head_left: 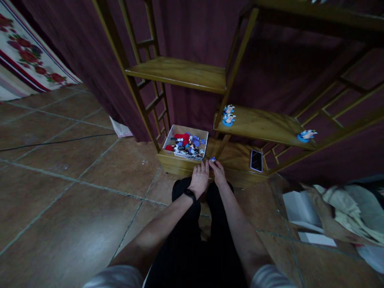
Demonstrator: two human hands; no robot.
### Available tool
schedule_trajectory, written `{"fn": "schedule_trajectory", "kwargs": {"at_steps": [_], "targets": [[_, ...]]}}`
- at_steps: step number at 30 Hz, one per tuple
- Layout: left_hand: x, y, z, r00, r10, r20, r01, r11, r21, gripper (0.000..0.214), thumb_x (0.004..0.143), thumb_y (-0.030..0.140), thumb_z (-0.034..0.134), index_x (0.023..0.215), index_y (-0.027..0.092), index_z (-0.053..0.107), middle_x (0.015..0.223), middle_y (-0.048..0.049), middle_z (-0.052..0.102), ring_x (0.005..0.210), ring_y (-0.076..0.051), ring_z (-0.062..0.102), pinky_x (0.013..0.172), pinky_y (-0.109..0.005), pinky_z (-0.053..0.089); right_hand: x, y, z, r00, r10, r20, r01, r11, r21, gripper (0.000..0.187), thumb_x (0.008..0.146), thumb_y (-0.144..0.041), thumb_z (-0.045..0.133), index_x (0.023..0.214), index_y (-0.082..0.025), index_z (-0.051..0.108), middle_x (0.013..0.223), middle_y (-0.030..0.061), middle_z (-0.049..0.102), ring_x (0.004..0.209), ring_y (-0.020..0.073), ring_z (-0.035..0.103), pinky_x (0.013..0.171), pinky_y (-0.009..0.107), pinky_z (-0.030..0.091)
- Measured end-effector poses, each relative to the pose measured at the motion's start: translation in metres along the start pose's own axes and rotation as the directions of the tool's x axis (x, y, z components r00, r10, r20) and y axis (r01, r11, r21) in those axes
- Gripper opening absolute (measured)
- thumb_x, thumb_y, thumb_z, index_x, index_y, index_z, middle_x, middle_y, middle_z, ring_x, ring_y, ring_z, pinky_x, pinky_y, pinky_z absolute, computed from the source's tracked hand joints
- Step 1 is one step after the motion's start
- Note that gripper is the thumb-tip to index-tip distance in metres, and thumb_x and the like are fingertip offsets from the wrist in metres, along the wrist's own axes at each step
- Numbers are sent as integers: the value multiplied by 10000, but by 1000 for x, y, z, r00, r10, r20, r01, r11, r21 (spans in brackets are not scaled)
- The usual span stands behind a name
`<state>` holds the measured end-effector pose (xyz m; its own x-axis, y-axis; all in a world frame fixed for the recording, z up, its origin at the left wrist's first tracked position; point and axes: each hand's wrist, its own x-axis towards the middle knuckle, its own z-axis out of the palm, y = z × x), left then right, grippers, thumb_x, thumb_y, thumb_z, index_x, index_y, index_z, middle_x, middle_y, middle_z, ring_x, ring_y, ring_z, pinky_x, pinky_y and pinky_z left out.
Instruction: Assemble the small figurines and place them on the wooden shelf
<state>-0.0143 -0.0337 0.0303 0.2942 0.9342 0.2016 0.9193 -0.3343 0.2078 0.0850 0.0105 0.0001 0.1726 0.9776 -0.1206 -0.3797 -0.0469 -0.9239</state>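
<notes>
L hand point(199, 178) & R hand point(218, 173) meet past knees. R fingertips pinch small blue figurine point(212, 159) at bottom shelf point(237, 154) edge; can't tell L's hold. Best: light pinch, L steadying. Beyond: toy box point(189, 129), phone point(256, 161).

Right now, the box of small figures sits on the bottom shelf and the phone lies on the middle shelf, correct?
Not quite. The phone lies on the bottom shelf, to the right of the box of small figures, not on the middle shelf. The head view shows this; the box is placed as you said.
</notes>
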Motion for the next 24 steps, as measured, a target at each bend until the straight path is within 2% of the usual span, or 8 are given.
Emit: {"fn": "schedule_trajectory", "kwargs": {"at_steps": [2,6,9,12,17,20,22,24], "targets": [[2,-3,-2,999,-29,35,33,992,-119,626,774,98,422,1371,105,235,1305,-192,428,1102,-247,492,935,-368,358,1,2,0,1000,-21,-6,20,998,-60,249,623,-361,666,806,-196,629,806,-19,635,746,125,561,741,249,423],[12,-10,-1,989,-112,99,140,925,-353,449,818,134,383,1266,143,398,1117,-127,581,966,-182,577,828,-276,423,2,3,-2,999,-43,23,47,975,-215,264,633,-393,649,804,-193,625,755,-21,622,722,132,544,703,245,420],[21,-14,5,987,-123,102,157,870,-467,354,821,148,401,1162,158,496,1094,-98,605,991,-168,572,860,-266,407,5,1,-6,997,-52,48,63,965,-256,255,637,-399,636,786,-192,624,727,-23,610,693,131,534,673,243,417],[26,-16,10,990,-102,93,136,838,-528,338,813,188,433,1138,151,518,1103,-98,614,1013,-167,571,883,-267,400,6,-4,-13,996,-68,64,83,958,-274,227,627,-377,636,759,-193,615,701,-27,600,674,132,526,667,247,417],[27,-13,12,985,-67,158,148,799,-583,385,798,293,468,1161,172,508,1029,-67,652,958,-179,603,831,-271,437,2,-12,-23,993,-105,60,118,941,-318,143,621,-317,630,697,-202,589,660,-43,578,661,130,521,663,249,418],[28,-13,11,983,-68,171,162,759,-631,453,782,336,477,1202,166,472,981,-44,667,924,-173,618,814,-263,452,-3,-20,-31,989,-148,9,144,941,-306,159,604,-315,647,710,-208,595,678,-36,596,675,146,543,669,268,433],[30,-14,12,978,-82,191,183,773,-607,479,780,365,469,1212,159,466,919,-38,679,887,-181,630,803,-273,459,-6,-33,-41,979,-197,-53,174,942,-287,184,586,-341,674,698,-212,605,706,-22,608,699,165,561,680,288,447],[31,-18,15,979,-72,190,172,792,-586,469,790,364,448,1221,180,460,936,-27,679,903,-175,628,816,-265,452,-8,-57,-57,975,-214,-51,197,952,-233,230,572,-371,697,728,-222,617,719,-14,620,715,180,577,696,307,460]]}}
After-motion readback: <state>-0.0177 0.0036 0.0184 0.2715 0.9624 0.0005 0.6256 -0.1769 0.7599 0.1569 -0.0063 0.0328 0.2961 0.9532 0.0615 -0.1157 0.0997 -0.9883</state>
